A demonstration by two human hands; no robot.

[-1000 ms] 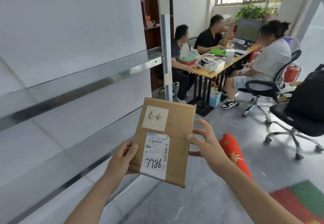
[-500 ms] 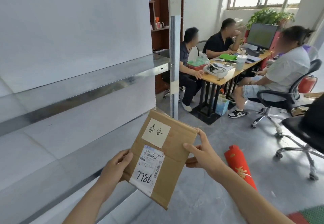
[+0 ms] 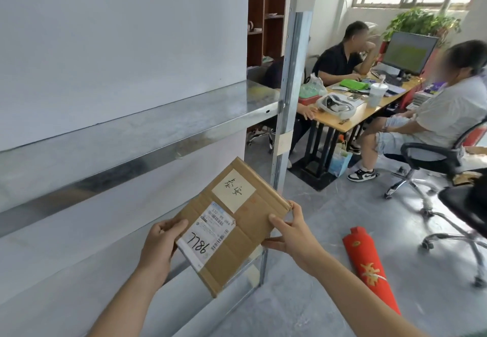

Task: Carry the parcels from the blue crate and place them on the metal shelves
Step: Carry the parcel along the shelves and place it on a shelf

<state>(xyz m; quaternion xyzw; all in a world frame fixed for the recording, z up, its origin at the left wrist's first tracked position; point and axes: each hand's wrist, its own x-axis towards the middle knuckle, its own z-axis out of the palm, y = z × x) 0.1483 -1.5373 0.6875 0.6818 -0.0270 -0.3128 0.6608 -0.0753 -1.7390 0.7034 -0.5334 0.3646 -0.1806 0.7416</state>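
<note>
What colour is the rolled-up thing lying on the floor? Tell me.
Red with gold markings, clearest in the head view.

Parcel [image 3: 237, 220] before the metal shelves [image 3: 137, 131], seemingly above the lower shelf.

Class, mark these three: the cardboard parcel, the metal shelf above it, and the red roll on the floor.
cardboard parcel [image 3: 237, 241]: head view, bare brown face.
metal shelf [image 3: 147, 131]: head view, top surface.
red roll [image 3: 370, 268]: head view, middle of its body.
</note>
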